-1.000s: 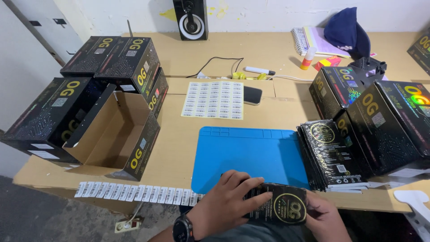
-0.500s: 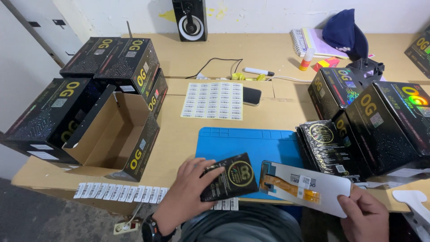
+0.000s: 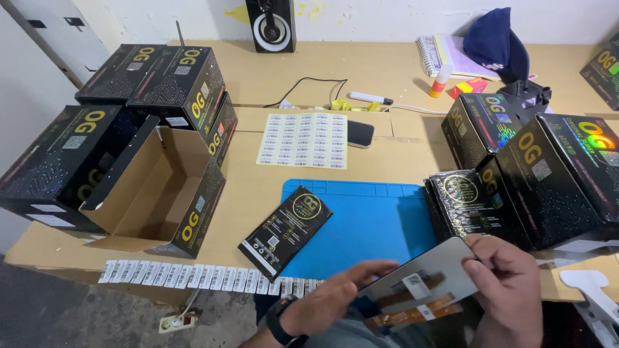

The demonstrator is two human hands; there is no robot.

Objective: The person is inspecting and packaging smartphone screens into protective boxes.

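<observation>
A flat grey display panel with orange flex cables on its back is held tilted over the table's near edge. My right hand grips its right end. My left hand, with a dark watch on the wrist, holds its lower left end. A slim black packet with gold print lies free on the table, half on the blue mat, just beyond my left hand.
An open brown-lined carton stands at the left among black boxes. A strip of small labels runs along the near edge. A label sheet and a phone lie mid-table. A stack of black packets and more boxes stand right.
My left hand has put the black packet down on the mat's edge and come over to the panel. Both hands now hold the panel, which has come closer to me.
</observation>
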